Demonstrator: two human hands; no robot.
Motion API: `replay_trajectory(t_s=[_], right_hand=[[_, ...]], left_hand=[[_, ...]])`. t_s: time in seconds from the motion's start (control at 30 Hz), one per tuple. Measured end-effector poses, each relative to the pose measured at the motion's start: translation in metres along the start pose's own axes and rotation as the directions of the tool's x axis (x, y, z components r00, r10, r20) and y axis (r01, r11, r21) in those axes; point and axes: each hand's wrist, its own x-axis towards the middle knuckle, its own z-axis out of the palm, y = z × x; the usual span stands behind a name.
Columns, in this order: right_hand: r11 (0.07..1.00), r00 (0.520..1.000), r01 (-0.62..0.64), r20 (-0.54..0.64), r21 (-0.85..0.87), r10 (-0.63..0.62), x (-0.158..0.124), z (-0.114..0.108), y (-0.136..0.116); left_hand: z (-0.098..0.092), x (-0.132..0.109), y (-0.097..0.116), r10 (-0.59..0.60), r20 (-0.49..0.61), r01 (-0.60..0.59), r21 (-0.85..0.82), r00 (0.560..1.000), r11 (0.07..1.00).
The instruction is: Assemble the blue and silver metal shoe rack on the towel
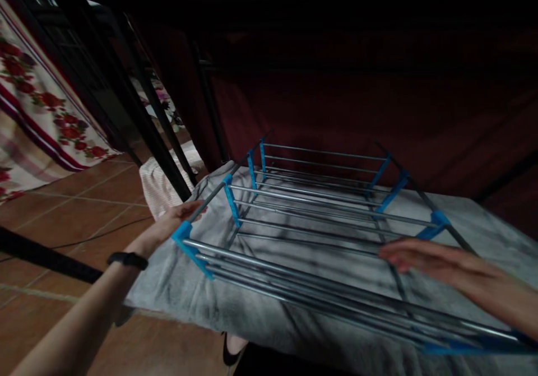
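Observation:
A rack of grey metal bars with blue plastic joints [231, 199] lies on a grey cloth-covered surface [168, 286]. At its left side, my left hand [185, 212] is wrapped round the side bar near the front blue corner; a dark band circles that wrist. Over the right part of the rack hangs my right hand [420, 255], slightly blurred, its fingers stretched out together toward the bars. Nothing shows in it, and whether it touches a bar is unclear.
Dark metal posts [147, 112] stand at the left, with a flowered cloth [46, 101] beyond them. Pale striped fabric [157, 182] sits by the tiled floor [101, 213]. Dark red cloth [315, 107] hangs behind the rack. A shoe [231, 351] shows at the bottom edge.

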Motion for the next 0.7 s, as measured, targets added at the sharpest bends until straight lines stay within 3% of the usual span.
replay_trajectory(t_s=[0.03, 0.1, 0.2, 0.3, 0.4, 0.47, 0.6, 0.7], right_hand=[[0.999, 0.992, 0.036, 0.123, -0.014, -0.034, 0.022, 0.021, -0.006], [0.984, 0.928, 0.159, 0.352, -0.083, -0.12, 0.064, 0.066, -0.015], [0.892, 0.859, 0.359, 0.472, -0.273, -0.201, 0.116, 0.13, -0.017], [0.706, 0.794, 0.56, 0.523, -0.433, -0.309, 0.156, 0.186, -0.014], [0.578, 0.806, 0.586, 0.486, -0.568, -0.339, 0.195, 0.233, -0.019], [0.549, 0.816, 0.577, 0.448, -0.605, -0.364, 0.219, 0.258, -0.026], [0.63, 0.879, 0.461, 0.416, -0.625, -0.232, 0.251, 0.294, -0.041], [0.677, 0.902, 0.395, 0.401, -0.621, -0.158, 0.262, 0.308, -0.05]], left_hand=[[0.008, 0.006, -0.014, 0.003, 0.052, -0.002, -0.011, 0.999, 1.0], [0.029, 0.016, -0.032, 0.02, 0.114, -0.011, -0.079, 0.993, 0.997], [0.058, 0.029, -0.04, 0.037, 0.221, -0.003, -0.151, 0.975, 0.989], [0.077, 0.038, -0.047, 0.064, 0.331, 0.001, -0.191, 0.942, 0.982], [0.085, 0.044, -0.06, 0.113, 0.37, -0.02, -0.245, 0.922, 0.969], [0.088, 0.049, -0.072, 0.142, 0.38, -0.04, -0.264, 0.914, 0.964], [0.1, 0.056, -0.095, 0.175, 0.29, -0.12, -0.198, 0.941, 0.973], [0.112, 0.057, -0.108, 0.174, 0.19, -0.149, -0.14, 0.966, 0.979]])
